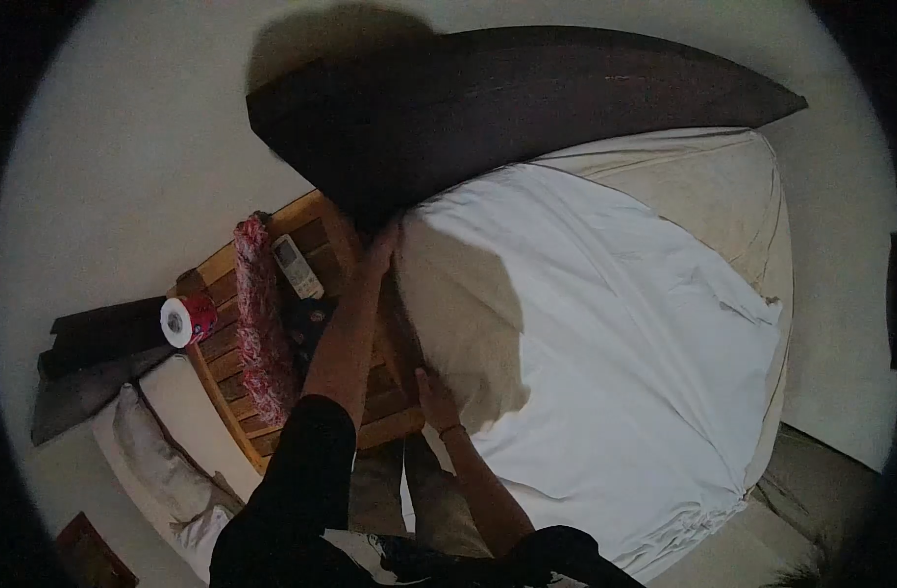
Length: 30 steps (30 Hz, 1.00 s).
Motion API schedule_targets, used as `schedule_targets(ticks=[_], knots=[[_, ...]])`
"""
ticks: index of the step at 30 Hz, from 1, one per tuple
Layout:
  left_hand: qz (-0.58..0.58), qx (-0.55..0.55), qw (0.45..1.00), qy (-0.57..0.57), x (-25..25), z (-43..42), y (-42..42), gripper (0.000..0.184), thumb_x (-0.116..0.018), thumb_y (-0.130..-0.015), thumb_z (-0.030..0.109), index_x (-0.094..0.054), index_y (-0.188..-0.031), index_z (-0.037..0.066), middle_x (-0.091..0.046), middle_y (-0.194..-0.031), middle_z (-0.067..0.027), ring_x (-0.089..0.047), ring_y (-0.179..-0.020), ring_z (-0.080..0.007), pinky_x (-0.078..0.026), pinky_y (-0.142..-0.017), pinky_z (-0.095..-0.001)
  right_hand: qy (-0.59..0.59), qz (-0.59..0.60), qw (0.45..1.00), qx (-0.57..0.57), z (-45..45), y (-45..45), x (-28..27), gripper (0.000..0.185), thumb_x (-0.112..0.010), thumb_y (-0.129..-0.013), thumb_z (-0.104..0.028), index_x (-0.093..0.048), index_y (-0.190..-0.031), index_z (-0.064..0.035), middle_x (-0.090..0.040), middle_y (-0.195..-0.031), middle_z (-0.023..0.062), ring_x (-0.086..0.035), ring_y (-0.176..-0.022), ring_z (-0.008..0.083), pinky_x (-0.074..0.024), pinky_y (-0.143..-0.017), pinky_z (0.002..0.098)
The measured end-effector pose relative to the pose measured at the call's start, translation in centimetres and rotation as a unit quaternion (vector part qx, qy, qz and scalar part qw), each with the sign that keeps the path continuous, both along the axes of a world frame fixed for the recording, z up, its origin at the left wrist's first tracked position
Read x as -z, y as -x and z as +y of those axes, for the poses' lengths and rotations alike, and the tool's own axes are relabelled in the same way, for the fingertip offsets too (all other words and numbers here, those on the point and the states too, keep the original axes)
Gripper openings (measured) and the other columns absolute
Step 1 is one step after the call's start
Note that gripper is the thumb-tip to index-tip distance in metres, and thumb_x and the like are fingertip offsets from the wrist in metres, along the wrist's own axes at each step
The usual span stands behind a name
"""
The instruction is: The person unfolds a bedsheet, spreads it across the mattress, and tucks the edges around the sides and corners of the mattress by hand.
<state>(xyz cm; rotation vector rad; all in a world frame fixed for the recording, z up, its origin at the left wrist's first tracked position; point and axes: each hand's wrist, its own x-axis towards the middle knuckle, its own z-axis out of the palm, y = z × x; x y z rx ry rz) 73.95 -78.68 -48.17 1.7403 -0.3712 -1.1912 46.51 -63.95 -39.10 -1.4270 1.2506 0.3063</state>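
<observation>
A white fitted sheet (605,323) lies over the mattress (703,181), whose beige cover shows at the far right corner. My left hand (385,243) reaches down at the mattress corner by the dark headboard (507,98); its fingers are hidden in the dark gap. Lower along the same mattress side, my right hand (435,400) rests against the edge of the sheet with its fingers stretched out. A dark shadow falls on the sheet beside both hands.
My left arm passes over a slatted wooden table (223,338). On it are a red fringed bundle (257,323), a remote control (298,267) and a white-and-red roll (187,320). A cushioned seat with a pillow (159,451) stands at lower left.
</observation>
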Motion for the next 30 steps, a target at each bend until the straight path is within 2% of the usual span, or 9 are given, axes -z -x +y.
schedule_targets(ticks=[2,6,8,12,17,20,24,25,30], knots=[[0.024,0.064,0.998,0.002,4.6,1.0,-2.5,0.058,-0.039,-0.092,0.048,-0.042,-0.132,0.006,-0.049,-0.123,-0.0115,-0.046,-0.109,-0.0244,-0.029,-0.1,-0.0357,0.101,-0.08,0.991,0.048,1.7,1.0,-0.4,0.055,-0.037,-0.093,-0.043,-0.042,-0.129,-0.0009,-0.048,-0.125,0.0224,-0.043,-0.119,0.0369,-0.0329,-0.1,0.0414],[-0.219,-0.049,0.974,-0.019,-0.5,-0.6,1.5,0.061,-0.038,-0.092,0.047,-0.04,-0.128,-0.002,-0.044,-0.127,-0.0198,-0.041,-0.118,-0.0339,-0.027,-0.102,-0.0367,0.148,-0.135,0.975,0.095,4.4,4.0,-2.1,0.045,-0.046,-0.092,-0.032,-0.046,-0.124,-0.0005,-0.051,-0.121,0.0222,-0.043,-0.119,0.0368,-0.0357,-0.097,0.0421],[-0.253,-0.008,0.963,0.089,-2.9,0.5,1.8,0.053,-0.039,-0.092,0.045,-0.053,-0.117,0.0,-0.057,-0.109,-0.0195,-0.05,-0.107,-0.031,-0.031,-0.098,-0.0388,0.215,-0.107,0.967,0.085,5.7,5.9,-2.3,0.043,-0.048,-0.091,-0.031,-0.048,-0.121,-0.0004,-0.052,-0.119,0.0215,-0.047,-0.114,0.0354,-0.0378,-0.094,0.0418],[-0.394,0.154,0.906,0.027,-1.3,1.2,2.6,0.05,-0.043,-0.091,0.04,-0.05,-0.113,-0.005,-0.054,-0.111,-0.0256,-0.053,-0.101,-0.039,-0.04,-0.09,-0.0429,0.347,-0.038,0.935,0.068,8.7,10.1,-2.8,0.038,-0.051,-0.09,-0.028,-0.053,-0.116,-0.0002,-0.054,-0.117,0.02,-0.054,-0.105,0.0328,-0.0421,-0.088,0.0412],[-0.294,0.041,0.955,-0.016,-5.8,0.9,3.1,0.038,-0.047,-0.09,0.03,-0.052,-0.107,-0.004,-0.053,-0.107,-0.0256,-0.052,-0.099,-0.0386,-0.043,-0.083,-0.0462,0.131,0.176,0.921,0.321,14.0,14.1,-1.1,0.04,-0.05,-0.088,-0.037,-0.059,-0.108,-0.0028,-0.061,-0.098,0.0179,-0.059,-0.084,0.0354,-0.0456,-0.076,0.0422],[-0.456,-0.026,0.889,0.021,-5.0,1.4,4.2,0.032,-0.05,-0.089,0.023,-0.052,-0.108,-0.003,-0.052,-0.108,-0.0245,-0.051,-0.1,-0.0398,-0.043,-0.084,-0.0469,-0.001,0.203,0.826,0.526,18.0,16.4,3.9,0.046,-0.053,-0.087,-0.043,-0.059,-0.097,0.0006,-0.061,-0.082,0.0128,-0.06,-0.071,0.0264,-0.05,-0.061,0.0382],[-0.457,0.061,0.888,0.008,-5.5,2.1,4.9,0.027,-0.05,-0.088,0.018,-0.051,-0.106,-0.002,-0.051,-0.106,-0.0226,-0.051,-0.1,-0.039,-0.043,-0.082,-0.047,-0.004,0.05,0.617,0.785,19.7,13.7,3.3,0.045,-0.051,-0.087,-0.045,-0.056,-0.089,-0.0002,-0.056,-0.066,0.0074,-0.057,-0.06,0.0195,-0.0513,-0.053,0.033],[-0.46,0.098,0.882,-0.018,-6.9,2.1,4.6,0.024,-0.049,-0.088,0.017,-0.051,-0.104,-0.001,-0.051,-0.105,-0.0222,-0.051,-0.1,-0.0389,-0.043,-0.081,-0.047,0.041,-0.022,0.621,0.783,20.7,14.0,5.4,0.039,-0.053,-0.087,-0.041,-0.054,-0.083,-0.0017,-0.054,-0.062,0.0058,-0.054,-0.054,0.0171,-0.0493,-0.048,0.0322],[-0.553,0.199,0.809,0.004,-7.8,1.6,3.1,0.013,-0.047,-0.087,0.011,-0.049,-0.094,0.0,-0.052,-0.098,-0.0208,-0.052,-0.097,-0.0387,-0.045,-0.078,-0.0464,0.139,-0.055,0.65,0.745,21.7,13.6,4.7,0.03,-0.051,-0.09,-0.029,-0.05,-0.074,-0.0039,-0.051,-0.059,0.0044,-0.048,-0.047,0.014,-0.043,-0.04,0.0288]])
